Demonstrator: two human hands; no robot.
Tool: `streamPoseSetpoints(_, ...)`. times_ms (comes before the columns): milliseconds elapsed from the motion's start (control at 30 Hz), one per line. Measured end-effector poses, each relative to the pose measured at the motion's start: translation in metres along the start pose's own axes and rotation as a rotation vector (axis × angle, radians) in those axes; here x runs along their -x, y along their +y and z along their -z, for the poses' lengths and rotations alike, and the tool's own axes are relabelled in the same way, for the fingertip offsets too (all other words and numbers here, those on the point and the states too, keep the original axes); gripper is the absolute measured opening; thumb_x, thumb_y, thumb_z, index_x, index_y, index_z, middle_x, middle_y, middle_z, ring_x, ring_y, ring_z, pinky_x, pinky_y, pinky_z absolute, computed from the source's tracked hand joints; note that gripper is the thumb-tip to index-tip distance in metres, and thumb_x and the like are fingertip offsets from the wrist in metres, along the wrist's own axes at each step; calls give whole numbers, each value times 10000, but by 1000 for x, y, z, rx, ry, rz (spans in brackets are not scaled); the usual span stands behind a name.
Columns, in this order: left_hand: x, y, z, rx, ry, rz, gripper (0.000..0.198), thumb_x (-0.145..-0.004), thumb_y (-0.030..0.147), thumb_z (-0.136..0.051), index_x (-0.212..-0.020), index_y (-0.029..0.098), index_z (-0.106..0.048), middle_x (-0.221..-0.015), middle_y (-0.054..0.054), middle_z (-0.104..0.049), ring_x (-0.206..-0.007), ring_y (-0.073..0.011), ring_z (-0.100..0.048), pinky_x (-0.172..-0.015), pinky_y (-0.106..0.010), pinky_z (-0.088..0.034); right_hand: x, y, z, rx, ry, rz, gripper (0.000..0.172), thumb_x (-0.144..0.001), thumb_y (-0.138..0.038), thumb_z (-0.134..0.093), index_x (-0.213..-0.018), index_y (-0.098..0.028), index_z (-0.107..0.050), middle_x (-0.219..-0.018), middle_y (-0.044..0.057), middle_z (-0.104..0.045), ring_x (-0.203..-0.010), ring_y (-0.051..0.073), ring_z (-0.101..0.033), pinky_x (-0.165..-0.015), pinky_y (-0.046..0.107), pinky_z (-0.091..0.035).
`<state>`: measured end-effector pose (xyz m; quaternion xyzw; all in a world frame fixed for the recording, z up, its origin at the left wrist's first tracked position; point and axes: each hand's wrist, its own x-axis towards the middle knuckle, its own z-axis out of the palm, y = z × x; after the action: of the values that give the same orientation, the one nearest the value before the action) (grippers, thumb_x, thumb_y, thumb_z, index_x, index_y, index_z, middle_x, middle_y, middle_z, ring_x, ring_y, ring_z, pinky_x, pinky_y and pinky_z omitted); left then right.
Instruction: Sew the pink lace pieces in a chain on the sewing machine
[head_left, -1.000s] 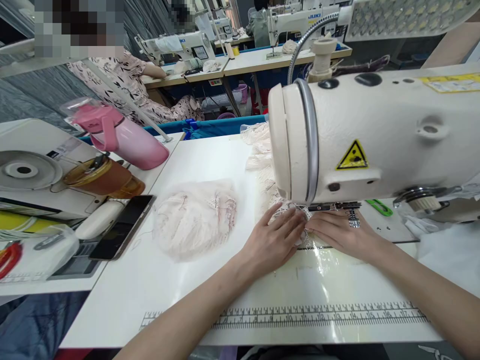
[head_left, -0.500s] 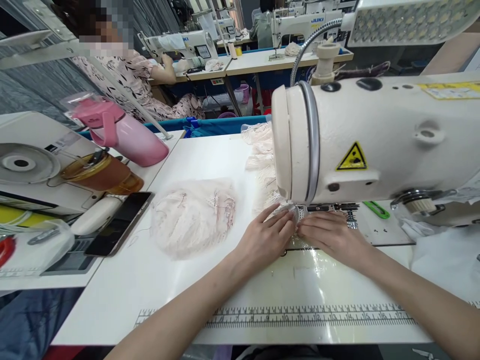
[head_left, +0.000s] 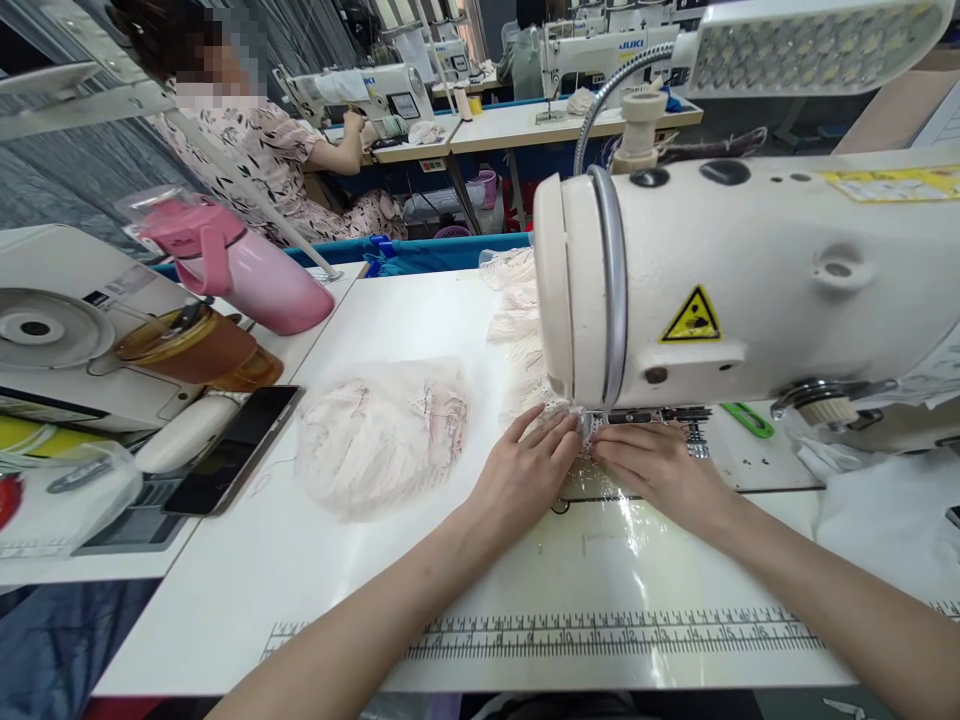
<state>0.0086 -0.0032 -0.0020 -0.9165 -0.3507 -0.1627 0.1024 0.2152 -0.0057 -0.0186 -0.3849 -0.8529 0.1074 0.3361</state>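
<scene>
Pale pink lace fabric (head_left: 520, 375) runs from the back of the table to the needle area of a white sewing machine (head_left: 787, 270). My left hand (head_left: 529, 460) lies over the fabric's near end, fingers stretched forward beside the presser foot (head_left: 587, 425). From the other side, my right hand (head_left: 660, 462) rests palm down with its fingers extended toward the same spot. Only a little fabric shows between my fingertips, and the machine head hides the needle. Left of my hands lies a separate bundle of similar fabric (head_left: 382, 440).
A phone (head_left: 232, 450), a brown cup (head_left: 199, 345) and a pink bottle (head_left: 240, 260) stand at the left. A printed ruler (head_left: 540, 635) runs along the front edge. A green tool (head_left: 750, 420) lies under the machine arm. Another person (head_left: 247, 150) sits at a machine beyond.
My hands stay by the presser foot, with only slight finger shifts. The view has moved slightly. The other person's raised hand has shifted a little.
</scene>
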Motion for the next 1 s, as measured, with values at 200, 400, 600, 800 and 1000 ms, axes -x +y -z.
streamPoseSetpoints(200,1,1,-3,-23,-6,22,226,-914,55,-399,-1029,127,-580,-1241,-101,-631,-1161,-199,-594,-1080,-381,-378,5,8,-2,69,-49,-36,234,-935,-230,-488,-1034,-298,-689,-1035,-7,-704,-851,157,-672,-795,338,-569)
streamPoseSetpoints(400,1,3,-3,-20,-18,29,283,-954,168,-407,-1180,110,-567,-1271,-94,-614,-1180,-224,-577,-1099,-417,-339,10,4,-6,238,68,-119,285,-962,-347,-442,-952,-263,-714,-958,26,-714,-798,163,-659,-689,301,-532)
streamPoseSetpoints(600,3,5,-1,-20,-26,-6,335,-974,248,-423,-1277,186,-552,-1316,-30,-586,-1210,-234,-548,-1112,-444,-314,2,4,4,237,69,-58,240,-948,-296,-477,-947,-288,-717,-859,5,-724,-774,147,-651,-755,301,-495)
streamPoseSetpoints(800,2,5,-1,-47,-10,-13,321,-982,282,-432,-1253,195,-582,-1287,-44,-606,-1208,-237,-550,-1113,-465,-314,2,11,5,233,-13,-128,246,-950,-285,-465,-973,-307,-709,-956,17,-733,-855,194,-680,-757,366,-507)
streamPoseSetpoints(1000,1,5,-3,-53,2,4,324,-988,286,-426,-1252,179,-581,-1293,-49,-602,-1188,-236,-566,-1116,-471,-314,11,18,3,158,-71,-151,305,-971,-234,-401,-1050,-319,-682,-1034,1,-722,-953,186,-672,-815,368,-511)
